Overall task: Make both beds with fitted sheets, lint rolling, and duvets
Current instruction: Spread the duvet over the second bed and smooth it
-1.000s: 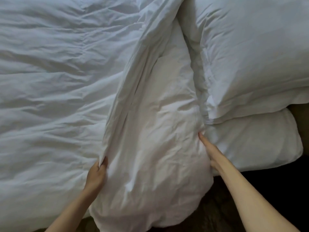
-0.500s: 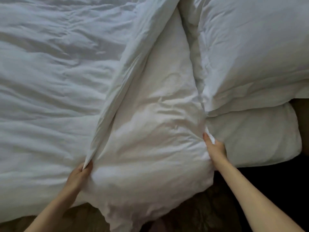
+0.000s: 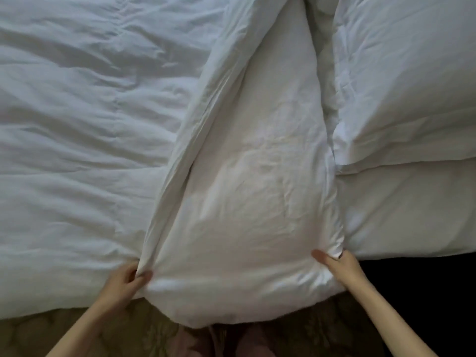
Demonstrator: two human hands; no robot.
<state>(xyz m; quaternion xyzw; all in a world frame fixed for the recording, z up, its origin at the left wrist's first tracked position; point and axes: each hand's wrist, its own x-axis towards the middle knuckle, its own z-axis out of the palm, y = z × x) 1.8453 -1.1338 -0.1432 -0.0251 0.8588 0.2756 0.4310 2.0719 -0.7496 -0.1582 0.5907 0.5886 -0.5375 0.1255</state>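
Folded-back duvet [image 3: 244, 202] gripped at the bed's near edge, one hand on each side.
The left hand [image 3: 126, 282] clutches the flap's creased fold where it meets the flat spread. The right hand [image 3: 337, 264] pinches the flap's other corner, thumb on top, just beside the lower of two stacked pillows [image 3: 412, 210]. Patterned carpet [image 3: 159, 333] shows underneath.

Two stacked pillows [image 3: 407, 104] fill the right side and press closely against the raised fold of the duvet [image 3: 244, 202]. Free room is over the flat duvet on the left and along the near edge, above the patterned surface [image 3: 154, 333].
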